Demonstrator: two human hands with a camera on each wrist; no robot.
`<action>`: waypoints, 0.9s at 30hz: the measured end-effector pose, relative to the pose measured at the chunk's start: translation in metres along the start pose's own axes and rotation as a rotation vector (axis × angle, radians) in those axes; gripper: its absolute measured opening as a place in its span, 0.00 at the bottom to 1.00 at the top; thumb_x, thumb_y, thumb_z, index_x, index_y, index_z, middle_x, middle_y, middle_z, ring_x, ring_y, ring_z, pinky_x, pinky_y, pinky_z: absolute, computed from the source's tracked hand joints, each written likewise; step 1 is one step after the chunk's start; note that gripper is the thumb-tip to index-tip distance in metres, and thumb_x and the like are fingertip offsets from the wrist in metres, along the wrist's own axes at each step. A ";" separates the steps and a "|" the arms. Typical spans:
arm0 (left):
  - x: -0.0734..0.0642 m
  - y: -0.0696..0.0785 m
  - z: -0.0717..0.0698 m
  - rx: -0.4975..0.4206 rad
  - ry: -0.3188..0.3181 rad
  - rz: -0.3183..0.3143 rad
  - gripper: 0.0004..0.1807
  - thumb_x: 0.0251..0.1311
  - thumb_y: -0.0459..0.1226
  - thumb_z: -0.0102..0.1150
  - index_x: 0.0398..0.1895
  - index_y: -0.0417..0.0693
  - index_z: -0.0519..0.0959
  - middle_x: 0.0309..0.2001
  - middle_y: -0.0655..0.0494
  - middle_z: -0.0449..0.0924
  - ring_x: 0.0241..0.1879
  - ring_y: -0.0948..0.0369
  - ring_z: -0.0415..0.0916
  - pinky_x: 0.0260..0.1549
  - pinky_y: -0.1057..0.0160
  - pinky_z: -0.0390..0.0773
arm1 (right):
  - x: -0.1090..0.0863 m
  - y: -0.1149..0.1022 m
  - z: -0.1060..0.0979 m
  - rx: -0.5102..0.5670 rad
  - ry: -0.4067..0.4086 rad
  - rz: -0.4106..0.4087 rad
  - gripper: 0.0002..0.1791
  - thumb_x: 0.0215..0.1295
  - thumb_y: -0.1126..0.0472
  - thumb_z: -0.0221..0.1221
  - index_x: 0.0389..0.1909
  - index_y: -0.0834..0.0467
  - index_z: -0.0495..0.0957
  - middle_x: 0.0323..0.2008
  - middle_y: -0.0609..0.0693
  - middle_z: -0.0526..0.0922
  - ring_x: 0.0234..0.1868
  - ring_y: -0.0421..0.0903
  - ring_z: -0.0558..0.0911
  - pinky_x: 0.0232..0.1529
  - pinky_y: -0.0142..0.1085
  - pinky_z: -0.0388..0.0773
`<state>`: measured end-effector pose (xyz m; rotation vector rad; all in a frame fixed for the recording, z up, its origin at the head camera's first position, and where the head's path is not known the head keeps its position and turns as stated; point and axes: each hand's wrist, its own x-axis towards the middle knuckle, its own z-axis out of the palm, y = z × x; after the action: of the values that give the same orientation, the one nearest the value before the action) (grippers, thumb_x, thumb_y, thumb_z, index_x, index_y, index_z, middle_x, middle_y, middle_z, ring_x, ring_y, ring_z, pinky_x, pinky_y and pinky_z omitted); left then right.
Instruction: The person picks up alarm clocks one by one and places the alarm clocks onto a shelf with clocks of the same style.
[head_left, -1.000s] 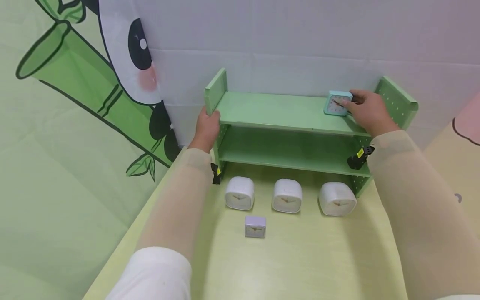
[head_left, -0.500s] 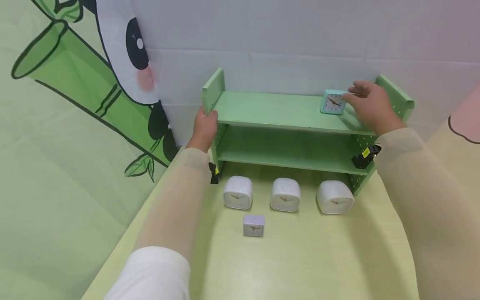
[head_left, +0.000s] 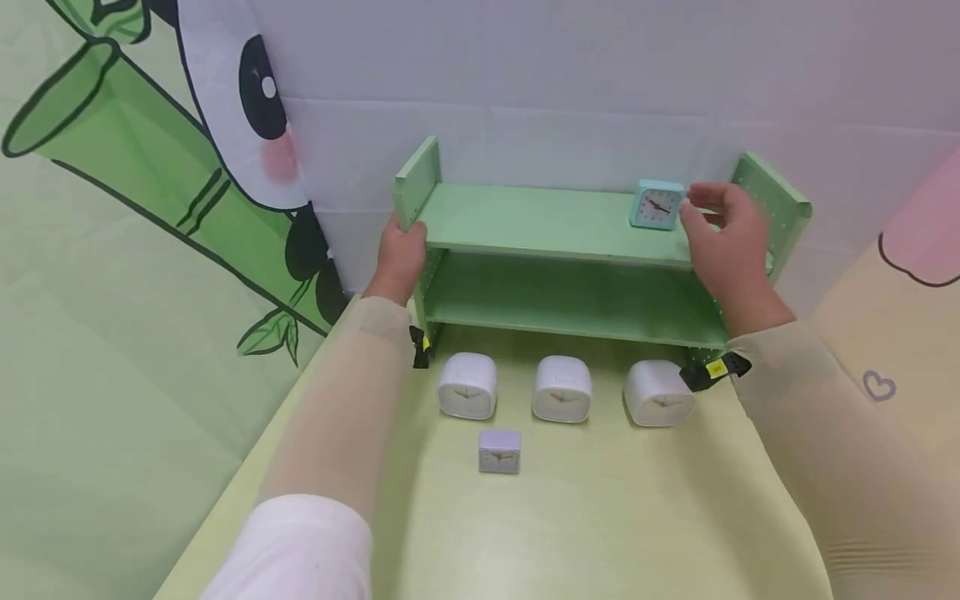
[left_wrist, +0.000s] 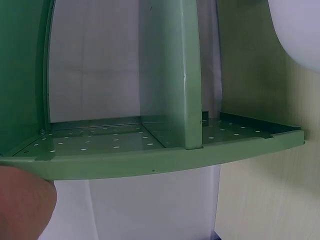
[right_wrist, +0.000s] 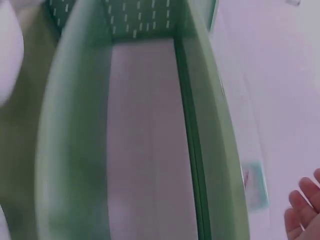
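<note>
A small turquoise square clock (head_left: pixel 657 205) stands upright toward the right end of the top board of a green two-tier shelf (head_left: pixel 525 218). Just right of the clock is my right hand (head_left: pixel 727 242), thumb and fingers loosely bent with nothing between them. A small gap seems to part it from the clock. In the right wrist view the fingers (right_wrist: pixel 305 202) show at the lower right, near the clock's edge (right_wrist: pixel 256 185). My left hand (head_left: pixel 401 254) grips the front edge of the shelf's left side panel. Its far fingers are hidden behind the panel.
Three white rounded clocks (head_left: pixel 468 386) stand in a row on the pale yellow table (head_left: pixel 600 517), in front of the shelf's lower opening. A small lilac clock (head_left: pixel 499 452) sits nearer. Behind the shelf hangs a printed cloth (head_left: pixel 570 100).
My right hand has let go of the turquoise clock and drawn back to its right. The clock stays on the top board. The left hand keeps its hold, and the head view has shifted slightly.
</note>
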<state>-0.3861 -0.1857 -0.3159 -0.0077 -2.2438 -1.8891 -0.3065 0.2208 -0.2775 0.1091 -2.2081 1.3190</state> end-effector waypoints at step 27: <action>0.007 -0.001 0.011 0.030 0.029 -0.011 0.28 0.79 0.46 0.40 0.80 0.59 0.59 0.71 0.54 0.68 0.67 0.59 0.63 0.71 0.51 0.59 | -0.164 0.051 0.118 0.523 -0.174 -0.038 0.16 0.74 0.71 0.57 0.60 0.69 0.74 0.59 0.64 0.77 0.59 0.57 0.76 0.61 0.37 0.71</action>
<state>-0.3946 -0.1755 -0.3171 0.0369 -2.2580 -1.8483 -0.2359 0.1142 -0.4423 0.4733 -1.9279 1.8953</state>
